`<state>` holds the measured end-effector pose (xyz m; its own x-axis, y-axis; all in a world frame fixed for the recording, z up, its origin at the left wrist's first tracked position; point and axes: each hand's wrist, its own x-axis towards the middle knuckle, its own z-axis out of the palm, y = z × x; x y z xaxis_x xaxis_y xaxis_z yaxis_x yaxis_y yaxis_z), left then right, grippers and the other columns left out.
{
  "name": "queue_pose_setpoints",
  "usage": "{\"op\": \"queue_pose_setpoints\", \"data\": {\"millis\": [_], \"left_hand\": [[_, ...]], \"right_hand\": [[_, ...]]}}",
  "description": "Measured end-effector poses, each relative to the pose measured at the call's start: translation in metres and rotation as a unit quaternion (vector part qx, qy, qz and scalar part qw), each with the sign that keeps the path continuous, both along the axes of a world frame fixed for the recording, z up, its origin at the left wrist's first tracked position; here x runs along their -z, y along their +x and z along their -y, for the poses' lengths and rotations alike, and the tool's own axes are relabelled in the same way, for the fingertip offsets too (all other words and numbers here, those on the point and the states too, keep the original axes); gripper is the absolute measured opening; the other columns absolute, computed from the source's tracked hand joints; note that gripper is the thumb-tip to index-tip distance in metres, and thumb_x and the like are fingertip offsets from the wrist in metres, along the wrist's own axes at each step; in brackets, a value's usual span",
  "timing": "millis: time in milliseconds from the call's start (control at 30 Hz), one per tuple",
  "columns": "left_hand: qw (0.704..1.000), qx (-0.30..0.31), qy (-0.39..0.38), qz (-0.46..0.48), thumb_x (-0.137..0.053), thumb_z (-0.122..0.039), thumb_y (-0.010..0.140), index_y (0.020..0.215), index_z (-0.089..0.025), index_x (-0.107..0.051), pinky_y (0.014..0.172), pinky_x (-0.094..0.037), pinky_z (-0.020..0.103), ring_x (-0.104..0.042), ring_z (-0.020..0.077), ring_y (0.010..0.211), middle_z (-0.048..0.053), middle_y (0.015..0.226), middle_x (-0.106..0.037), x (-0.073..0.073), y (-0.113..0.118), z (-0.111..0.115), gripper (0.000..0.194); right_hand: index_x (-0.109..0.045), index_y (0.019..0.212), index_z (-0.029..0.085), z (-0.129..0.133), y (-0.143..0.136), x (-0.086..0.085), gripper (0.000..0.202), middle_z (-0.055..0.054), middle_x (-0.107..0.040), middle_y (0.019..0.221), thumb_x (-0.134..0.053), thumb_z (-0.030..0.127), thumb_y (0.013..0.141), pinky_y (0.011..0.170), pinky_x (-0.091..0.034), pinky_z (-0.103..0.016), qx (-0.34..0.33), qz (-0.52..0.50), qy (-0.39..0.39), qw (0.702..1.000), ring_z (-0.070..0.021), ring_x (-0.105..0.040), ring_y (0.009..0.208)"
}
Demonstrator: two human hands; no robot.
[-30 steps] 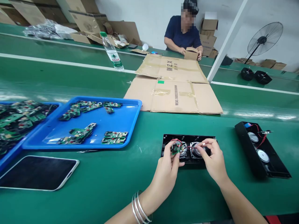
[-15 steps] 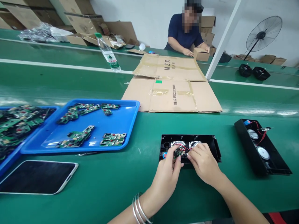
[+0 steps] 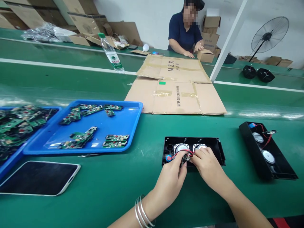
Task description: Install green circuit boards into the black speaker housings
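Green work surface (image 3: 114, 180) extends under both hands and across the near area, bearing the items listed below. Left hand (image 3: 168, 175), with silver bangles (image 3: 142, 212) at the wrist: thumb and fingers closed on a small circuit board (image 3: 184, 159), which is held tilted over the front edge of a black casing (image 3: 215, 145). Right hand (image 3: 209, 166): fingers bent and drawn together beside the board, at the red wires (image 3: 188, 150); whether they grip a wire or the board's end cannot be told, as the fingertips are partly hidden.

The casing lies open side up; inside are two round speakers (image 3: 181, 148) and, at its left end, a blue round part (image 3: 168, 157). To the left lies a phone (image 3: 40, 178), dark screen up. A second black casing (image 3: 252, 150), also open, sits to the right, set at an angle.

Beyond the phone, a blue tray (image 3: 114, 123) holds boards in loose groups; an adjoining tray (image 3: 11, 163) is heaped with them. Farther off are flattened cardboard (image 3: 166, 104) and a bottle (image 3: 114, 58) with a green cap. Across the bench, a co-worker (image 3: 181, 30) has one hand at a small carton (image 3: 206, 56). A fan (image 3: 267, 36) stands at far right.
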<state>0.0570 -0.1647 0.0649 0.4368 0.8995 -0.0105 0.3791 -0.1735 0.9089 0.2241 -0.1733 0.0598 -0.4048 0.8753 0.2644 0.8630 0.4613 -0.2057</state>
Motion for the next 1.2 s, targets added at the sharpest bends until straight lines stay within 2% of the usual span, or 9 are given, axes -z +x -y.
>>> {"op": "queue_pose_setpoints", "data": {"millis": [67, 167, 267, 367, 467, 667, 967, 1100, 1200], "left_hand": [[1.0, 0.005, 0.009, 0.0, -0.037, -0.019, 0.087, 0.113, -0.021, -0.047, 0.062, -0.052, 0.025, -0.063, 0.0148, 0.065, 0.002, 0.079, -0.064, -0.002, -0.001, -0.001, 0.028], [1.0, 0.008, 0.006, 0.007, -0.038, -0.019, 0.087, 0.109, -0.021, -0.05, 0.062, -0.052, 0.024, -0.062, 0.0137, 0.063, 0.002, 0.08, -0.064, -0.003, -0.002, -0.002, 0.025], [1.0, 0.005, -0.002, 0.02, -0.039, -0.019, 0.086, 0.107, -0.021, -0.052, 0.063, -0.052, 0.025, -0.061, 0.0138, 0.065, 0.003, 0.084, -0.065, -0.004, -0.002, -0.001, 0.024], [0.999, 0.0, -0.01, 0.032, -0.04, -0.019, 0.085, 0.105, -0.022, -0.054, 0.065, -0.052, 0.026, -0.061, 0.0145, 0.068, 0.003, 0.085, -0.065, -0.006, -0.002, 0.0, 0.024], [0.999, -0.005, -0.019, 0.038, -0.04, -0.02, 0.085, 0.105, -0.022, -0.056, 0.065, -0.052, 0.026, -0.061, 0.0151, 0.067, 0.003, 0.084, -0.065, -0.008, -0.001, 0.0, 0.025], [0.998, -0.015, -0.029, 0.05, -0.042, -0.023, 0.084, 0.102, -0.021, -0.057, 0.061, -0.052, 0.026, -0.061, 0.0149, 0.065, 0.003, 0.082, -0.065, -0.01, 0.0, 0.001, 0.023], [0.997, -0.012, -0.053, 0.046, -0.04, -0.023, 0.086, 0.1, -0.02, -0.055, 0.06, -0.054, 0.026, -0.062, 0.015, 0.066, 0.003, 0.082, -0.064, -0.007, 0.001, 0.0, 0.02], [0.991, -0.012, -0.104, 0.079, -0.04, -0.026, 0.087, 0.103, -0.021, -0.051, 0.065, -0.056, 0.028, -0.063, 0.0162, 0.074, 0.004, 0.089, -0.062, -0.009, 0.0, -0.002, 0.02], [0.98, -0.003, -0.155, 0.124, -0.043, -0.028, 0.087, 0.108, -0.022, -0.046, 0.072, -0.057, 0.032, -0.063, 0.0169, 0.084, 0.005, 0.1, -0.06, -0.013, -0.003, -0.006, 0.022]], "right_hand": [[-0.055, 0.074, 0.017, 0.001, 0.001, 0.002, 0.028, -0.002, -0.054, 0.07, -0.037, 0.021, 0.094, 0.065, -0.033, -0.031, 0.011, -0.043, 0.002, 0.999, -0.016, -0.047, 0.068], [-0.057, 0.077, 0.018, 0.002, 0.003, 0.002, 0.021, -0.003, -0.057, 0.075, -0.046, 0.029, 0.091, 0.065, -0.041, -0.03, 0.044, -0.175, -0.007, 0.984, -0.0162, -0.052, 0.072], [-0.059, 0.093, 0.019, 0.002, 0.005, -0.001, 0.02, -0.006, -0.057, 0.09, -0.054, 0.037, 0.086, 0.069, -0.048, -0.031, 0.085, -0.248, -0.024, 0.965, -0.0187, -0.054, 0.083], [-0.059, 0.102, 0.022, 0.001, 0.006, -0.006, 0.022, -0.007, -0.058, 0.097, -0.055, 0.035, 0.085, 0.075, -0.049, -0.034, 0.068, -0.251, -0.072, 0.963, -0.0206, -0.054, 0.09], [-0.061, 0.098, 0.023, -0.001, 0.006, -0.01, 0.016, -0.004, -0.061, 0.09, -0.057, 0.031, 0.085, 0.075, -0.048, -0.035, 0.046, -0.257, -0.115, 0.958, -0.0205, -0.054, 0.089], [-0.062, 0.089, 0.022, -0.001, 0.006, -0.013, 0.012, -0.003, -0.06, 0.082, -0.06, 0.032, 0.082, 0.07, -0.047, -0.032, 0.059, -0.259, -0.141, 0.954, -0.0196, -0.053, 0.083], [-0.058, 0.089, 0.019, 0.002, 0.001, -0.001, 0.012, -0.004, -0.059, 0.081, -0.053, 0.03, 0.087, 0.07, -0.045, -0.033, 0.059, -0.238, -0.079, 0.966, -0.02, -0.051, 0.082], [-0.059, 0.094, 0.02, 0.001, 0.001, 0.0, 0.015, -0.005, -0.061, 0.084, -0.053, 0.031, 0.087, 0.07, -0.047, -0.034, 0.065, -0.234, -0.058, 0.968, -0.0204, -0.052, 0.083], [-0.058, 0.101, 0.021, 0.001, 0.005, -0.006, 0.025, -0.006, -0.062, 0.092, -0.059, 0.036, 0.082, 0.076, -0.049, -0.036, 0.054, -0.257, -0.046, 0.964, -0.0219, -0.053, 0.091]]}}
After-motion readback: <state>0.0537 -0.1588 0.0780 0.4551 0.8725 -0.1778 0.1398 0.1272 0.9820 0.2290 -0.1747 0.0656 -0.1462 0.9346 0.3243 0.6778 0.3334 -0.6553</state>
